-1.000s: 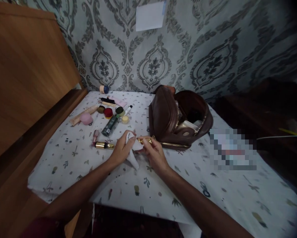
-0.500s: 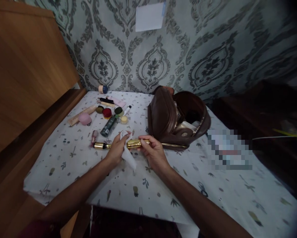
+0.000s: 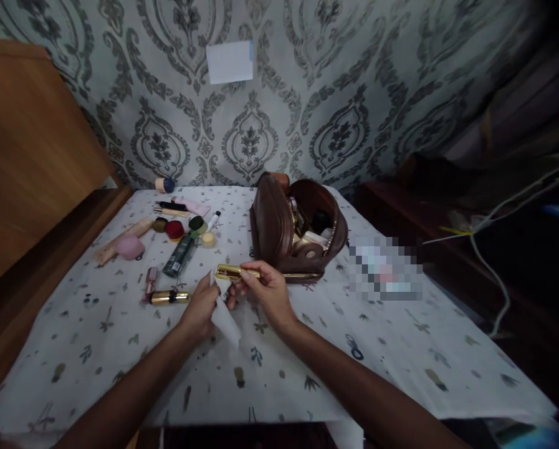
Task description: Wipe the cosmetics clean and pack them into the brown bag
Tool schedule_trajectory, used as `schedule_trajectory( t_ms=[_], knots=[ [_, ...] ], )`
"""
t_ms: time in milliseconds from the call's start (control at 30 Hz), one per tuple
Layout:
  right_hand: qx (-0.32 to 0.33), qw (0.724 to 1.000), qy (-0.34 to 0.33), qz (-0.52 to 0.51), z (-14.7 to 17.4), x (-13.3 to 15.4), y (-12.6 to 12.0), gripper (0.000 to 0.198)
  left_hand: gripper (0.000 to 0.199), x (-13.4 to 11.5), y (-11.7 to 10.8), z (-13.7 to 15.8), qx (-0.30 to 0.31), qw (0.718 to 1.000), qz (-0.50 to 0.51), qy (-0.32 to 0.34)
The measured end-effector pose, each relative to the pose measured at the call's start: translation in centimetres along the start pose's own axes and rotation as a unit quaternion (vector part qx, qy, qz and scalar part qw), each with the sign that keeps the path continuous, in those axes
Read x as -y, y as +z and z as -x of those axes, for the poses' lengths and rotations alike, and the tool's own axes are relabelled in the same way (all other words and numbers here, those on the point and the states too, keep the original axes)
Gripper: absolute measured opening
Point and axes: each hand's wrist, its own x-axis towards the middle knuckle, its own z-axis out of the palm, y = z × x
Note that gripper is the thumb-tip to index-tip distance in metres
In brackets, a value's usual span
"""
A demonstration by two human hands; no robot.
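Between my hands is a shiny gold cosmetic tube (image 3: 229, 272), lying level above the table. My right hand (image 3: 270, 293) pinches its right end with thumb and fingers. My left hand (image 3: 202, 307) is closed on a white wipe (image 3: 225, 321), whose upper part touches the tube's underside and whose loose end hangs down. To the left of that hand, another gold tube with a black band (image 3: 169, 297) lies on the cloth, against a small pink bottle (image 3: 151, 282). A dark green bottle (image 3: 179, 254) lies just behind them.
An unzipped brown leather bag (image 3: 274, 221) stands behind my right hand, with items inside. Several jars, a pink sponge (image 3: 129, 247), tubes and brushes lie at the back left of the patterned tablecloth (image 3: 134, 374). A wooden cabinet (image 3: 36, 137) borders the left; a blurred-out patch (image 3: 386, 268) is at right.
My view has swung right, shifting the scene leftward. The wipe has slid from around the gold tube's left end to below it, leaving that end uncovered. Both hands keep their hold.
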Motion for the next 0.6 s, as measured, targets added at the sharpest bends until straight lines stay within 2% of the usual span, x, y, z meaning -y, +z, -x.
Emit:
schedule_trajectory(
  t_ms=[133,233,300,367,433,533,600],
  knots=[
    [-0.014,1.000,0.010,-0.021,-0.5,-1.0,-0.2,0.036,0.041,-0.7,-1.2,-0.7,-0.052,0.996,-0.063,0.023],
    [-0.002,1.000,0.001,0.000,-0.6,-1.6,-0.4,0.036,0.046,-1.9,-2.0,-1.2,-0.106,0.989,-0.071,0.075],
    [0.006,0.998,-0.025,0.055,-0.4,-1.8,-0.5,0.031,0.045,-2.6,-2.5,-1.3,-0.106,0.981,-0.081,0.138],
    [0.011,0.991,-0.056,0.118,0.0,-2.0,-0.4,0.024,0.045,-3.0,-3.0,-1.2,-0.070,0.965,-0.136,0.214],
    [0.015,0.986,-0.068,0.154,0.4,-2.1,-0.3,0.023,0.042,-2.8,-3.2,-0.9,-0.013,0.925,-0.251,0.286],
    [0.017,0.988,-0.051,0.145,0.5,-2.2,-0.1,0.024,0.033,-1.9,-3.3,-0.5,0.104,0.812,-0.447,0.361],
    [0.006,0.991,-0.036,0.127,0.4,-2.2,-0.1,0.027,0.036,-1.1,-3.2,-0.4,0.167,0.741,-0.523,0.386]
  ],
)
